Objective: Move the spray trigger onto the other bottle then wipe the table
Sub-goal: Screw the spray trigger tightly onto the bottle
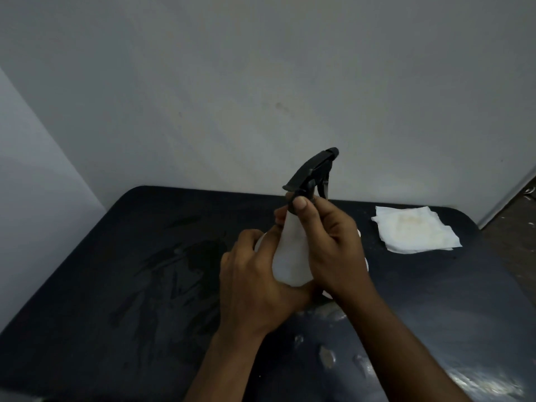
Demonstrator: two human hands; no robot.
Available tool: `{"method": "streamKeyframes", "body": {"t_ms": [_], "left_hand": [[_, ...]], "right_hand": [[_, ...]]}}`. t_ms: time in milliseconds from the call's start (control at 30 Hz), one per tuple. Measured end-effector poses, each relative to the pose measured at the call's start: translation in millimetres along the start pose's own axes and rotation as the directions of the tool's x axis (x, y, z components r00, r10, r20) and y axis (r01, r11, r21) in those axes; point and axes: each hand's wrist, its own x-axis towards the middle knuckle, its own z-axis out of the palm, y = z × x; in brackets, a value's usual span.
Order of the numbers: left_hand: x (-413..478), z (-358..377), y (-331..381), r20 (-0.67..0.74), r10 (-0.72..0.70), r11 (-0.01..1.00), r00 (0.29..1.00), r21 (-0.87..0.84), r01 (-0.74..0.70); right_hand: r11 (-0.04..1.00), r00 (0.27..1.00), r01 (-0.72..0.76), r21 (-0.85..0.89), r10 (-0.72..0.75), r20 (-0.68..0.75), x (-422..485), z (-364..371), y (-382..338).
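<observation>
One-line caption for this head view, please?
Left hand steadies white plastic bottle; right hand grips black spray trigger.

Both forearms enter from the lower edge, bare, and converge at centre frame. The left hand (255, 282) is raised with its back toward the camera, fingers curled round the lower body of a white spray bottle (290, 256), thumb lying along the bottle's near side. The right hand (333, 250) sits higher and just beside the left, wrist bent upward, palm turned inward. Its thumb and forefinger pinch the collar of the black spray trigger (313, 172) at the bottle's neck; thumbnail faces the camera. Remaining right fingers are folded behind the neck, partly hidden. Hands nearly touch at the bottle's base.
</observation>
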Motion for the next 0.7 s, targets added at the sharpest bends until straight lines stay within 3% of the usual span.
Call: {"method": "streamKeyframes", "body": {"t_ms": [167,433,700], "left_hand": [[0.3,-0.9,0.5,0.023,-0.020,1.000,1.000,0.003,0.020],[-3.7,1.2,0.6,-0.001,-0.015,1.000,1.000,0.001,0.015],[-7.7,3.2,3.8,0.033,0.004,1.000,0.999,0.025,-0.005]], "right_hand": [[0.990,0.999,-0.042,0.135,0.039,0.021,2.2,-9.1,6.5],[0.999,0.998,-0.043,-0.017,0.044,0.050,1.4,-8.7,3.6],[0.987,0.998,0.044,-0.152,-0.038,0.046,-4.3,-5.7,2.9]]}}
